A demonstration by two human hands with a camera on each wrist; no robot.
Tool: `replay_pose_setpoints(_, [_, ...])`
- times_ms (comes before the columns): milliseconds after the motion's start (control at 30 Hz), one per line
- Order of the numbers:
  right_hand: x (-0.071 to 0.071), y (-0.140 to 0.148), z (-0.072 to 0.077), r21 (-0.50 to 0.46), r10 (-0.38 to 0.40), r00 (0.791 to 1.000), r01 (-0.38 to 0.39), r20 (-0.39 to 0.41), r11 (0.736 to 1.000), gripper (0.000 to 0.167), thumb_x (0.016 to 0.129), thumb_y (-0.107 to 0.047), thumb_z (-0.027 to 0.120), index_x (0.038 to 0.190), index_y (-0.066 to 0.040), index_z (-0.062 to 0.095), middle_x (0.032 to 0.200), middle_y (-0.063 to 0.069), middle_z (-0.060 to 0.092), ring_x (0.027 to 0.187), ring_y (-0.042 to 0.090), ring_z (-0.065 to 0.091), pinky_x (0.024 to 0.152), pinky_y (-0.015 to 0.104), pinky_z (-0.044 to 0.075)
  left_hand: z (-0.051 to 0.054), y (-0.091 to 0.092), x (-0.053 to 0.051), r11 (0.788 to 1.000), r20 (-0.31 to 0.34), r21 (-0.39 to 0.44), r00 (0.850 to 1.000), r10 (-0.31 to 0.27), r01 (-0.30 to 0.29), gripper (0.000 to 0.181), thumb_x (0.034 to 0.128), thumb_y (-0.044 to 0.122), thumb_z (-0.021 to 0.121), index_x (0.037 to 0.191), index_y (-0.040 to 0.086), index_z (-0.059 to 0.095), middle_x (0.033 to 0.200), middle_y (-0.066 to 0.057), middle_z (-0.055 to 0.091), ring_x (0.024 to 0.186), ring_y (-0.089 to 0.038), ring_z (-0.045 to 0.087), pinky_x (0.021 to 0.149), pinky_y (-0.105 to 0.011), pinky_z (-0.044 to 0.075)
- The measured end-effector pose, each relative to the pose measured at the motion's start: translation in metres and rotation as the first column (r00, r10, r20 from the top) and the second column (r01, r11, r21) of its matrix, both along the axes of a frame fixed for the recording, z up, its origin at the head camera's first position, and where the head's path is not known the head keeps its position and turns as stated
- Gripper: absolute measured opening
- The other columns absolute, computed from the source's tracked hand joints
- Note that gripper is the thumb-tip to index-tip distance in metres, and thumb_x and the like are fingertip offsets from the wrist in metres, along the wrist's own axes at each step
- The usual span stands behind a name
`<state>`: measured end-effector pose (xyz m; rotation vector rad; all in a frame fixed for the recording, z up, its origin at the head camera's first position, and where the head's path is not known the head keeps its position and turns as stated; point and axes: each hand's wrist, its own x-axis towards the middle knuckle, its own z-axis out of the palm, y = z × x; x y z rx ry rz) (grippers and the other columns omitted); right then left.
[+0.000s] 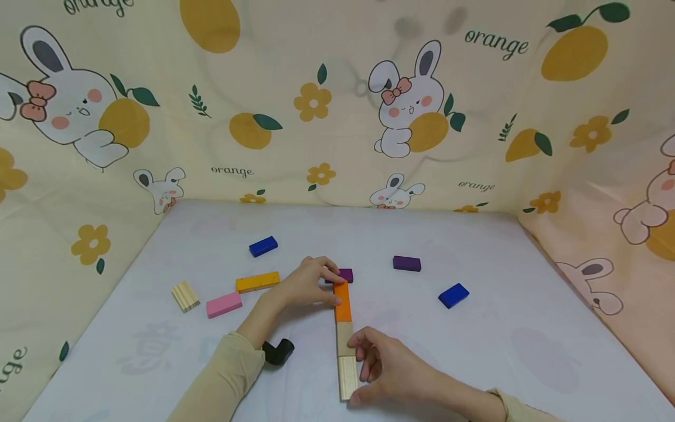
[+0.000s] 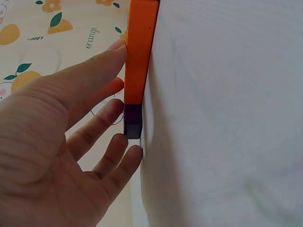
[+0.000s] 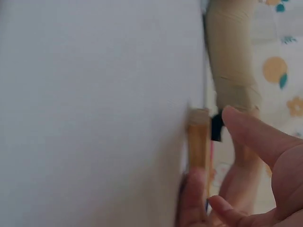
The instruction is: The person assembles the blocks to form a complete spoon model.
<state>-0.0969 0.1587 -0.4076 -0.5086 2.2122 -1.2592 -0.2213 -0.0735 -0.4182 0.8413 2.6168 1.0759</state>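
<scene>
Fingers of the left hand [image 1: 302, 285], unclenched in the head view, touch the orange block [image 1: 344, 308] between a purple block [image 1: 346, 275] and two plain wooden blocks [image 1: 347, 378]; the right hand [image 1: 392, 368] curves loosely beside these. Light, even pressure should keep everything aligned. Backdrop cloth [image 1: 337, 35] reads "orange". Left wrist view: thumb against the orange block. Right wrist view: thumb apart, pinching nothing.

White tabletop [image 1: 501, 246]: two blue oblong blocks [image 1: 263, 246], two purple blocks [image 1: 406, 264], pink block [image 1: 224, 305], yellow block [image 1: 257, 282], orange block [image 1: 343, 303], three pale-wood blocks [image 1: 347, 380].
</scene>
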Motion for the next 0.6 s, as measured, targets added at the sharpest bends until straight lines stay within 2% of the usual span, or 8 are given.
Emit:
replay_pose_setpoints(67, [-0.004, 0.002, 0.002, 0.008, -0.010, 0.999, 0.010, -0.051, 1.000, 0.059, 0.072, -0.027, 0.090, 0.118, -0.013, 0.056, 0.099, 0.006, 0.057, 0.081, 0.021, 0.058, 0.070, 0.024, 0.051, 0.000, 0.000, 0.000, 1.000, 0.006, -0.002, 1.000, 0.000, 0.000, 0.039, 0.0813, 0.027, 0.083, 0.117, 0.016, 0.074, 0.121, 0.005, 0.056, 0.115, -0.022, 0.041, 0.097, -0.039, 0.039])
replay_pose_setpoints(133, [-0.012, 0.006, 0.005, 0.019, -0.016, 0.989, 0.019, -0.144, 1.000, 0.057, 0.073, -0.029, 0.089, 0.118, -0.011, 0.058, 0.101, 0.005, 0.059, 0.082, 0.022, 0.058, 0.071, 0.027, 0.051, 0.000, 0.000, 0.000, 1.000, 0.010, -0.005, 1.000, 0.001, -0.001, 0.039, 0.0814, 0.027, 0.083, 0.118, 0.016, 0.074, 0.122, 0.005, 0.056, 0.115, -0.022, 0.040, 0.097, -0.039, 0.039])
replay_pose_setpoints(233, [-0.027, 0.010, 0.009, 0.048, -0.031, 0.957, 0.047, -0.289, 0.998, 0.059, 0.074, -0.030, 0.089, 0.120, -0.006, 0.060, 0.106, 0.006, 0.059, 0.086, 0.023, 0.058, 0.072, 0.030, 0.052, 0.001, 0.000, 0.000, 1.000, 0.012, -0.011, 1.000, 0.004, -0.004, 0.039, 0.0812, 0.028, 0.083, 0.118, 0.017, 0.074, 0.122, 0.005, 0.056, 0.116, -0.023, 0.040, 0.097, -0.041, 0.039])
replay_pose_setpoints(300, [-0.038, 0.011, 0.012, 0.071, -0.037, 0.936, 0.066, -0.349, 0.995, 0.063, 0.074, -0.029, 0.089, 0.124, -0.004, 0.060, 0.111, 0.008, 0.058, 0.089, 0.023, 0.059, 0.073, 0.032, 0.053, 0.001, 0.000, 0.000, 1.000, 0.013, -0.012, 1.000, 0.010, -0.010, 0.039, 0.0810, 0.028, 0.083, 0.118, 0.018, 0.074, 0.122, 0.005, 0.056, 0.117, -0.023, 0.040, 0.098, -0.042, 0.039])
replay_pose_setpoints(367, [-0.048, 0.012, 0.013, 0.103, -0.029, 0.924, 0.074, -0.382, 0.992, 0.067, 0.073, -0.029, 0.089, 0.126, -0.004, 0.060, 0.117, 0.008, 0.057, 0.092, 0.023, 0.059, 0.074, 0.033, 0.054, 0.001, 0.000, 0.001, 1.000, 0.016, -0.012, 1.000, 0.013, -0.013, 0.039, 0.0808, 0.029, 0.083, 0.118, 0.018, 0.074, 0.122, 0.006, 0.056, 0.117, -0.023, 0.040, 0.098, -0.042, 0.039])
replay_pose_setpoints(467, [-0.056, 0.010, 0.012, 0.157, 0.009, 0.918, 0.058, -0.397, 0.986, 0.071, 0.072, -0.032, 0.090, 0.130, -0.005, 0.059, 0.125, 0.007, 0.055, 0.097, 0.023, 0.058, 0.077, 0.036, 0.054, 0.001, -0.001, 0.000, 1.000, 0.016, -0.012, 1.000, 0.012, -0.012, 0.039, 0.0810, 0.029, 0.083, 0.118, 0.018, 0.074, 0.122, 0.007, 0.055, 0.117, -0.023, 0.040, 0.097, -0.042, 0.039])
replay_pose_setpoints(600, [-0.060, 0.005, 0.008, 0.253, 0.103, 0.913, 0.000, -0.394, 0.968, 0.079, 0.071, -0.044, 0.088, 0.134, -0.008, 0.058, 0.134, 0.007, 0.050, 0.112, 0.026, 0.053, 0.093, 0.044, 0.049, 0.000, -0.001, -0.001, 1.000, 0.009, -0.008, 1.000, 0.003, -0.003, 0.039, 0.0814, 0.028, 0.083, 0.118, 0.019, 0.074, 0.121, 0.007, 0.055, 0.117, -0.022, 0.040, 0.096, -0.041, 0.039])
